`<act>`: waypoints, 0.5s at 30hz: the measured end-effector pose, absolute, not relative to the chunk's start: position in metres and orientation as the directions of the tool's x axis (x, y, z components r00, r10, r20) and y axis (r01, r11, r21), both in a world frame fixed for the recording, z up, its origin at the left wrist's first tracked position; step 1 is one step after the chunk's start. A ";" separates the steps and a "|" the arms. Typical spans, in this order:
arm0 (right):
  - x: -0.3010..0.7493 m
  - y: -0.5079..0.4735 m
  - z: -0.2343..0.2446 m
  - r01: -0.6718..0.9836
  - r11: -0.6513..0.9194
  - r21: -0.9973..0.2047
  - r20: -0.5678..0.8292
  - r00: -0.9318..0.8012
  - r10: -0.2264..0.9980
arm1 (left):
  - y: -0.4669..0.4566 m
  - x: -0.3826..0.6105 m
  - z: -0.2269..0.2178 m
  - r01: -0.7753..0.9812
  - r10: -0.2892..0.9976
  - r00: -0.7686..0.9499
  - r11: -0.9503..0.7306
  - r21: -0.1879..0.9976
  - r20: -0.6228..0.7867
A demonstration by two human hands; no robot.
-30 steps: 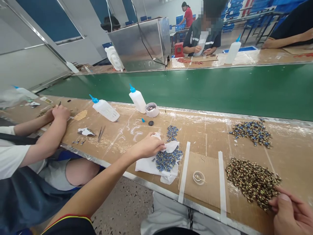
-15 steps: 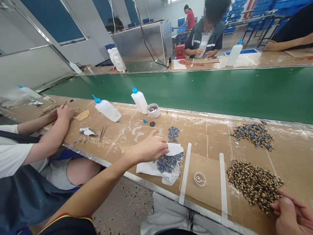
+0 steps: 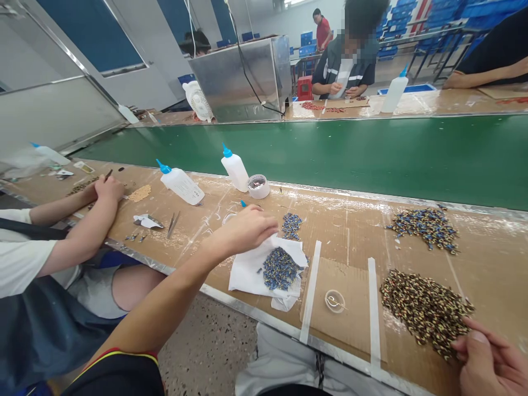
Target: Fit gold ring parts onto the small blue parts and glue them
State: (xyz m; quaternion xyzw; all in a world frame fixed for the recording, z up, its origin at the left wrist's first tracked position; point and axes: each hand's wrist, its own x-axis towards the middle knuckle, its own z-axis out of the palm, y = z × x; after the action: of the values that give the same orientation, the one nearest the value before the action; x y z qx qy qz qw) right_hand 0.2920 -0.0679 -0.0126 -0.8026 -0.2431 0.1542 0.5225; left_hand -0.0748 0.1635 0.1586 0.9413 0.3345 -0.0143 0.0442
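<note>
A white cloth [image 3: 243, 272] lies on the cardboard-covered table, with a heap of small blue-and-gold pieces [image 3: 280, 268] on it. My left hand [image 3: 247, 228] is closed in a pinch at the cloth's far edge, which rises toward the fingertips. My right hand [image 3: 487, 355] rests at the near right edge of a large pile of small dark-and-gold pieces [image 3: 424, 311], fingers loosely apart and touching the pile. Between the hands, a small clear round dish [image 3: 334, 302] with a thin pale stick sits on a taped cardboard sheet [image 3: 350, 330].
A smaller blue pile [image 3: 292, 226] and a mixed pile [image 3: 424, 226] lie farther back. White bottles [image 3: 181, 186] and a tape roll [image 3: 258, 187] stand left of centre. Tweezers [image 3: 173, 224] lie near a co-worker's hands [image 3: 109, 188]. A green conveyor belt [image 3: 330, 148] runs behind.
My left hand has moved slightly left and away from me, drawing the cloth's edge back so more of the blue heap shows. My right hand stays by the dark pile.
</note>
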 end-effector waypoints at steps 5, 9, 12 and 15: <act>0.292 -0.069 -0.015 0.251 -0.314 -0.915 0.034 0.827 0.561 | 0.211 -0.057 0.154 0.736 0.739 0.673 -0.672 0.089 0.011; 0.293 -0.071 -0.017 0.245 -0.313 -0.917 0.035 0.834 0.551 | 0.243 -0.038 0.130 0.689 0.663 0.724 -0.701 0.181 -0.190; 0.295 -0.071 -0.016 0.212 -0.339 -0.916 -0.009 0.837 0.548 | 0.242 -0.039 0.120 0.678 0.600 0.731 -0.692 0.248 -0.324; 0.294 -0.069 -0.012 0.204 -0.367 -0.908 -0.036 0.833 0.553 | 0.227 -0.053 0.124 0.666 0.516 0.736 -0.671 0.327 -0.439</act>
State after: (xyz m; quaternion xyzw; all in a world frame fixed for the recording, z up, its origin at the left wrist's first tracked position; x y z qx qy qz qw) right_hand 0.2943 -0.0687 -0.0121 -0.8090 -0.2339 0.1702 0.5117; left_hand -0.0525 0.2266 0.1244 0.9004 0.3282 -0.1565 0.2388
